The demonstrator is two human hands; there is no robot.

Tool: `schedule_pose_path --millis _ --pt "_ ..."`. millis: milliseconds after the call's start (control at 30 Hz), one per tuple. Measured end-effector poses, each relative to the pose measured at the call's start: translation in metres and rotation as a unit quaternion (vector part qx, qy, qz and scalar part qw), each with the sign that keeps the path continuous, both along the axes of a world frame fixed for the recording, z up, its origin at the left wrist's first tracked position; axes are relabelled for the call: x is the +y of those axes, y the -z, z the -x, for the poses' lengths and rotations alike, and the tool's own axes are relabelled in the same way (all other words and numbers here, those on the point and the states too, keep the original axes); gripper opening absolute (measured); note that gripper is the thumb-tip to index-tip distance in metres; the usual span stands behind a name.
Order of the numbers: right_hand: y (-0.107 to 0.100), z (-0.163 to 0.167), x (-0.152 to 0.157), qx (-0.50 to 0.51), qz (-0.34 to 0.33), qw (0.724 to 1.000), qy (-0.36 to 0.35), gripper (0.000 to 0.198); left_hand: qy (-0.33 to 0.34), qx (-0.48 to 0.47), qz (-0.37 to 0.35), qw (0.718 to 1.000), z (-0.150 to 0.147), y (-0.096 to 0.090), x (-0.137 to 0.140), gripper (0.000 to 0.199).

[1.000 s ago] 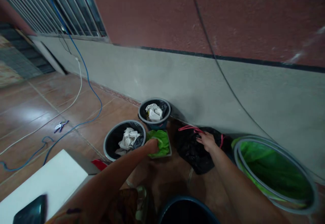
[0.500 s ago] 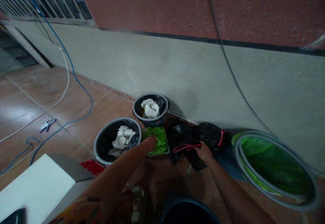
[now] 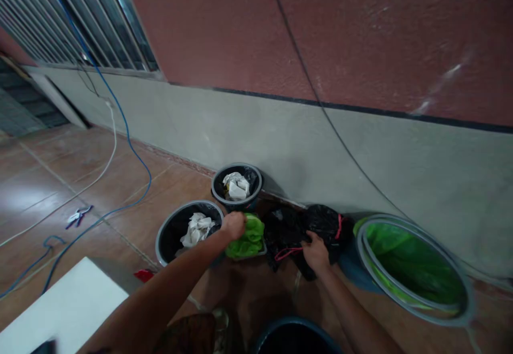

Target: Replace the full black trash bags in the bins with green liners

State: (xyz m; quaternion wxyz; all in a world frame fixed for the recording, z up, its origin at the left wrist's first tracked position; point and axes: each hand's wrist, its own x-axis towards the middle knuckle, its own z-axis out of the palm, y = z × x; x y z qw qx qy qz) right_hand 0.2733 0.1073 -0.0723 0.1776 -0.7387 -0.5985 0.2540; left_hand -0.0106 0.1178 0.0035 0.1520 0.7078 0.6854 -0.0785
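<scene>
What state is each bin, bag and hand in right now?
left hand: closed on the green bag
right hand: gripping the black bag at its red drawstring
green bag: bunched up, lying in a small tray
black bag: crumpled on the floor
near bin: open, black liner, crumpled paper inside
far bin: open, crumpled paper inside
large bin: open, green liner, no contents visible

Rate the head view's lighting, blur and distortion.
Head view: dim, flat indoor light; wide-angle bending curves the wall stripe; the green-lined bin smears with motion blur; left hand and right hand stay soft but readable.
</scene>
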Motion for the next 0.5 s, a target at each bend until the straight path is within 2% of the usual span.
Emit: schedule_pose_path --millis 167,333,433,500 --pt "-0.041 0.018 -0.018 0.093 -0.040 0.995 -0.026 0.045 -0.020 -0.081 -0.106 0.991 0.006 -0.053 -0.006 0.028" --pt "-0.084 0.036 -0.035 0.178 -0.070 0.981 -0.033 0.043 -0.026 -0.171 -0.165 0.971 0.007 -0.104 -0.018 0.024" --pt "-0.120 0.050 -0.044 0.270 -0.058 0.961 -0.025 0.049 -0.030 -0.288 -0.163 0.943 0.002 -0.129 -0.032 0.023" --pt "-0.145 0.062 -0.052 0.357 -0.021 0.934 -0.012 0.054 -0.045 -0.387 -0.147 0.909 -0.005 -0.142 -0.046 0.024"
